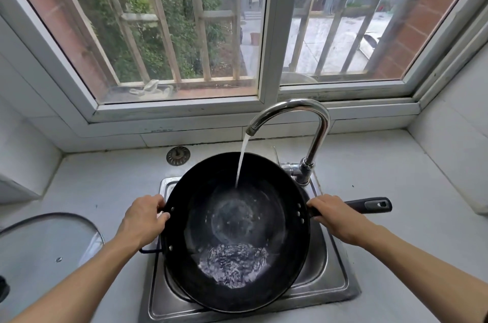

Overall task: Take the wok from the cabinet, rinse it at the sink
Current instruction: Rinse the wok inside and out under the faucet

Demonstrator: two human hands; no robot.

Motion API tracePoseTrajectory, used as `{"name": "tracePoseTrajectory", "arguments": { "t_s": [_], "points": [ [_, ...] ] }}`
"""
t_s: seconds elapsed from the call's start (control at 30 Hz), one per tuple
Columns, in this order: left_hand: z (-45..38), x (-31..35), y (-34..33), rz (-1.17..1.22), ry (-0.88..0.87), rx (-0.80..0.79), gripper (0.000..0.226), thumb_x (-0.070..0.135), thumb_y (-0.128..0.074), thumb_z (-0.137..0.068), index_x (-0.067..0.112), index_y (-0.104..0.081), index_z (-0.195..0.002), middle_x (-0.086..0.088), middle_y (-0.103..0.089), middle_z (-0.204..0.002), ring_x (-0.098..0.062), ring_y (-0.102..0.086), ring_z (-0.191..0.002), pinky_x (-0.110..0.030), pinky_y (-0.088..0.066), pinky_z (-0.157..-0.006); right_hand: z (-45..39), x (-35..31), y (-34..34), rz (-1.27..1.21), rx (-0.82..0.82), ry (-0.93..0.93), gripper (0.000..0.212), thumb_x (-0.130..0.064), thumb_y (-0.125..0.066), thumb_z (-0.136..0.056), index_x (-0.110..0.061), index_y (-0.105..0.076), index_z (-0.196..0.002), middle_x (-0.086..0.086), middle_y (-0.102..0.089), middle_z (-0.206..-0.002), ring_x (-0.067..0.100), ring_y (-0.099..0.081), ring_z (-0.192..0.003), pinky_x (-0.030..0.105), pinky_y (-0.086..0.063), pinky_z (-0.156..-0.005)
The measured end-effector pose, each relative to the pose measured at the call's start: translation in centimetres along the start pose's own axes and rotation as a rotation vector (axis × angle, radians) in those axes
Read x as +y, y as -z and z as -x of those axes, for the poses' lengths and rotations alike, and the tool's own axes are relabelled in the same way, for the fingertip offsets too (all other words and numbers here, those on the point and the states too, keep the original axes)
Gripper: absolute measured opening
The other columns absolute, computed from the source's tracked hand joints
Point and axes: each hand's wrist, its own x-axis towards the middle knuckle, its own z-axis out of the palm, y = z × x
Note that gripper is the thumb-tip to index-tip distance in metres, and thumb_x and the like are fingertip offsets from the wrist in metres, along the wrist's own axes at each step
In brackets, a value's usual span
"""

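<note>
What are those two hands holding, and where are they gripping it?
Both hold the black wok over the sink. The left hand grips its small side handle; the right hand grips the long handle near the rim.

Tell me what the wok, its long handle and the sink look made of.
Wok: dark, likely seasoned steel or iron; matte black, riveted.
Long handle: probably black plastic; smooth, moulded hanging hole.
Sink: stainless steel by its brushed grey sheen.
</note>
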Motion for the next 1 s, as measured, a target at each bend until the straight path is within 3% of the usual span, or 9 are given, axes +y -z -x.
{"name": "tracePoseTrajectory", "arguments": {
  "t_s": [0.23, 0.43, 0.5, 0.6, 0.67, 0.83, 0.93, 1.0],
  "points": [
    [0.0, -0.3, -0.9, 0.000, -0.032, -0.009, 0.031, 0.024, -0.072, -0.083, 0.013, -0.059, -0.108, -0.007, -0.067, -0.094, -0.027, -0.059, -0.093, -0.040, -0.050, -0.080, -0.5, -0.2, -0.9, -0.165, 0.032, -0.090, 0.054, -0.015, -0.058, -0.086, -0.038, -0.032, -0.129, -0.006, -0.056, -0.105, 0.021, -0.052, -0.094, 0.036, -0.045, -0.087],
    [0.4, -0.2, -0.9, -0.060, -0.129, -0.025, 0.044, 0.027, -0.065, -0.090, 0.024, -0.049, -0.130, -0.003, -0.062, -0.097, -0.023, -0.053, -0.096, -0.040, -0.050, -0.082, -1.0, 0.2, -1.9, -0.101, 0.070, -0.038, 0.059, -0.016, -0.060, -0.081, -0.035, -0.035, -0.131, -0.006, -0.057, -0.114, 0.019, -0.054, -0.101, 0.032, -0.044, -0.091],
    [0.6, -0.8, -0.6, -0.088, -0.197, -0.043, 0.047, 0.034, -0.064, -0.090, 0.025, -0.050, -0.134, 0.000, -0.060, -0.106, -0.020, -0.051, -0.103, -0.036, -0.049, -0.087, -0.9, 0.4, -2.2, -0.035, 0.094, -0.022, 0.063, -0.013, -0.062, -0.080, -0.028, -0.038, -0.136, -0.004, -0.057, -0.119, 0.021, -0.056, -0.105, 0.033, -0.045, -0.091],
    [1.5, -2.1, 0.5, -0.149, -0.385, -0.138, 0.058, 0.048, -0.073, -0.080, 0.027, -0.057, -0.132, 0.002, -0.056, -0.131, -0.019, -0.049, -0.121, -0.033, -0.048, -0.097, -0.8, 0.1, -2.5, 0.030, 0.170, -0.008, 0.058, -0.005, -0.060, -0.079, -0.024, -0.044, -0.132, 0.001, -0.058, -0.110, 0.026, -0.059, -0.087, 0.037, -0.051, -0.079],
    [1.9, -3.0, 1.2, -0.244, -0.528, -0.192, 0.065, 0.051, -0.084, -0.062, 0.028, -0.065, -0.120, -0.003, -0.057, -0.134, -0.025, -0.055, -0.120, -0.035, -0.054, -0.091, -0.9, -0.2, -2.5, 0.040, 0.222, 0.017, 0.056, 0.000, -0.062, -0.076, -0.018, -0.050, -0.127, 0.002, -0.057, -0.106, 0.027, -0.059, -0.082, 0.039, -0.052, -0.073],
    [1.8, -3.3, 0.8, -0.484, -0.641, -0.158, 0.083, 0.028, -0.088, -0.024, 0.025, -0.070, -0.105, -0.014, -0.061, -0.126, -0.032, -0.059, -0.114, -0.034, -0.058, -0.079, -1.0, -0.4, -2.7, 0.094, 0.370, 0.088, 0.057, 0.007, -0.070, -0.063, -0.007, -0.058, -0.117, 0.012, -0.058, -0.107, 0.027, -0.059, -0.078, 0.034, -0.053, -0.061],
    [2.5, -3.4, -0.4, -0.529, -0.682, -0.065, 0.060, 0.000, -0.063, -0.043, 0.014, -0.066, -0.102, -0.021, -0.059, -0.126, -0.037, -0.057, -0.111, -0.040, -0.057, -0.080, -1.0, 0.1, -3.1, 0.110, 0.392, 0.136, 0.061, 0.010, -0.073, -0.057, -0.008, -0.058, -0.113, 0.014, -0.059, -0.106, 0.028, -0.059, -0.074, 0.035, -0.051, -0.053],
    [2.9, -3.9, -0.9, -0.550, -0.763, 0.022, 0.050, -0.004, -0.041, -0.062, 0.010, -0.065, -0.103, -0.018, -0.062, -0.119, -0.036, -0.057, -0.105, -0.042, -0.054, -0.085, -0.9, 0.3, -3.2, 0.135, 0.382, 0.169, 0.061, 0.013, -0.073, -0.054, -0.011, -0.057, -0.109, 0.010, -0.059, -0.107, 0.029, -0.061, -0.078, 0.037, -0.049, -0.049]
  ]
}}
